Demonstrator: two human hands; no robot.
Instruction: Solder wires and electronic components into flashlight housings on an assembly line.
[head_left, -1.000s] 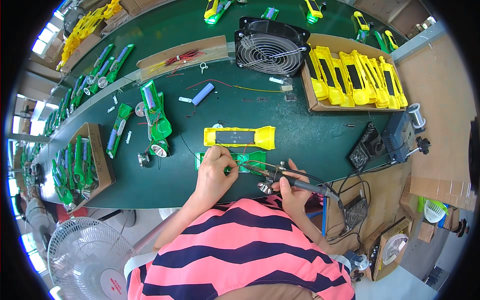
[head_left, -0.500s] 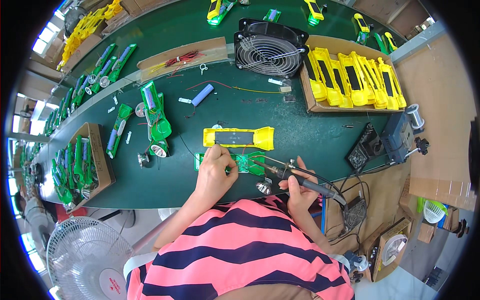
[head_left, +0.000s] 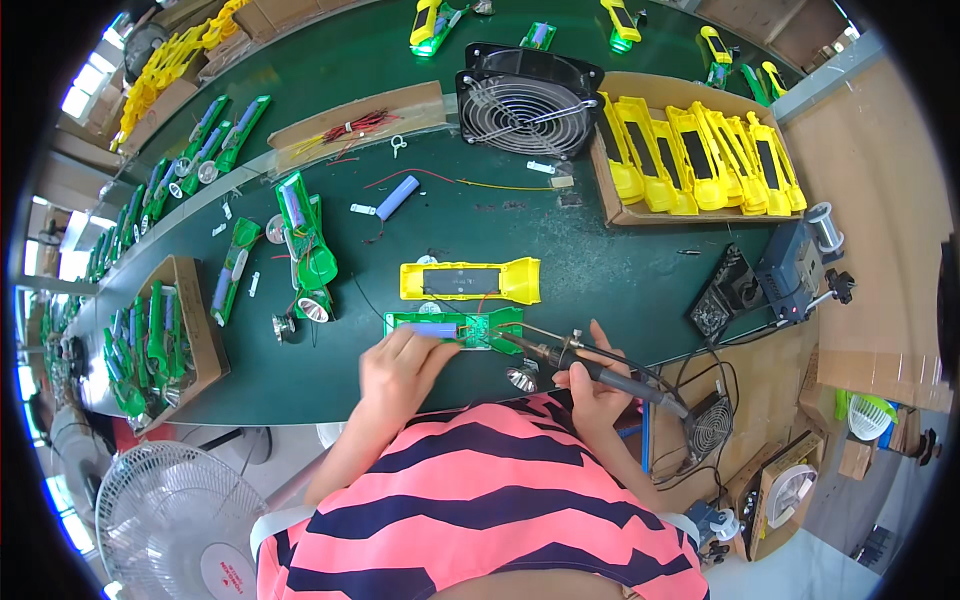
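Observation:
A green flashlight housing half (head_left: 510, 318) lies in front of me, with a purple cylindrical battery (head_left: 432, 329) in its left part and a green circuit board (head_left: 478, 330) beside that. At the housing's lower edge, my left hand (head_left: 398, 372) is closed with fingertips pinched; what they hold is too small to make out. My right hand (head_left: 597, 388) grips a soldering iron (head_left: 590, 368) with a thin metal tube along it, its tip angled left over the board. A round reflector (head_left: 522, 377) sits below the housing. Just beyond lies a yellow flashlight shell (head_left: 520, 280) with a black panel.
A box of yellow shells (head_left: 690, 205) and a black fan (head_left: 525, 110) stand at the back. The blue soldering station (head_left: 785, 270) is at right. Green housings (head_left: 315, 250) lie at left, near a full carton (head_left: 205, 340). A loose battery (head_left: 398, 198) lies mid-table.
My left hand has drawn left and toward me, uncovering the purple battery in the housing. The soldering iron stays over the board in my right hand. The whole view has shifted slightly.

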